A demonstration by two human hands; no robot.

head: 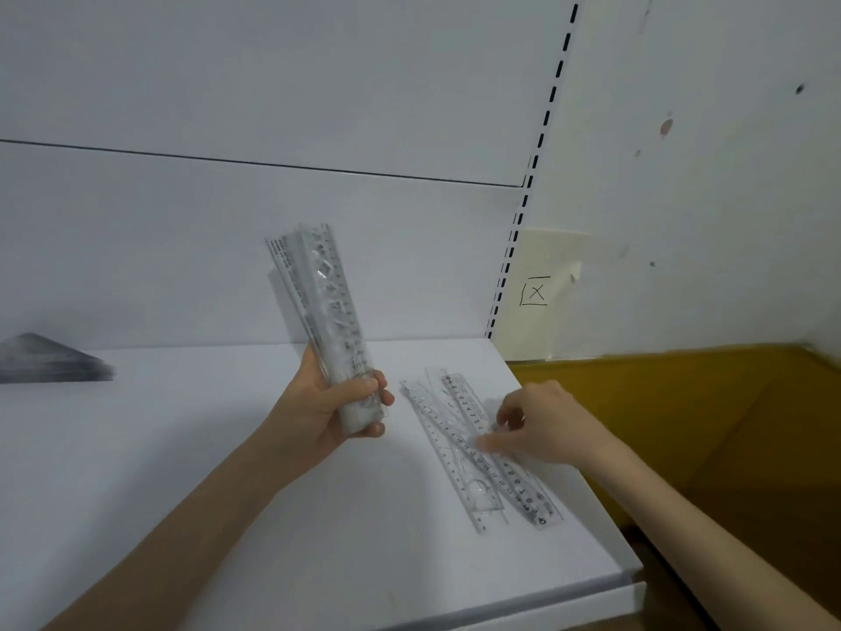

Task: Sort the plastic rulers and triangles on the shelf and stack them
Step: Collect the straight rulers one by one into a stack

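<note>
My left hand point(334, 409) is wrapped round the lower end of a bundle of clear rulers point(318, 302), fingers and thumb curled tight about it, holding it nearly upright above the white shelf point(227, 494) with its top leaning a little to the left. The rulers in the bundle overlap so closely that I cannot count them, and my fingers hide their lower ends. My right hand point(541, 425) is down on a few loose rulers point(478, 453) lying crossed over one another near the shelf's right edge. My thumb tip and bent fingertips touch them, but I cannot tell whether I am pinching one or only pressing on it. Being see-through, these rulers run together, and only the printed numbers on the nearest one read clearly. At the far left a dark stack of triangles point(50, 359) lies on the shelf, blurred and cut off by the edge of the view. To the right of the slotted upright point(532, 175), a pale note point(537, 291) with a boxed X is stuck on the spotted wall. Below it is a yellow surface point(682, 425) that I cannot identify.
</note>
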